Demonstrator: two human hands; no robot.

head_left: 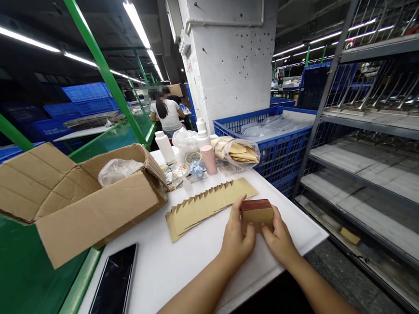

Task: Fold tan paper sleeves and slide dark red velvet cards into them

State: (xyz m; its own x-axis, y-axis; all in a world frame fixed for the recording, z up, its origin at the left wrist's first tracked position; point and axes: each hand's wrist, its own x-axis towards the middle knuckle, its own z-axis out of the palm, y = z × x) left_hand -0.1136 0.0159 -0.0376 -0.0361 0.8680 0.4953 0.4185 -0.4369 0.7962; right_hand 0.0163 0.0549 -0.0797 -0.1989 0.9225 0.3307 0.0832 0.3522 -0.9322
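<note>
Being clasped between the curled fingers (237, 207) of left hand (237, 237) and right hand (280, 241), the card stack (257, 215) is steadied, seemingly so its edges sit even.

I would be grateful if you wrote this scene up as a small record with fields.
Left hand: grips the left side of a stack
Right hand: grips its right side
Table: white
Beyond hands: overlapping brown envelopes in a row
Farther back: pink cup, white bottles
Table's left: phone; open box with plastic bag inside
Right of table: rack
</note>
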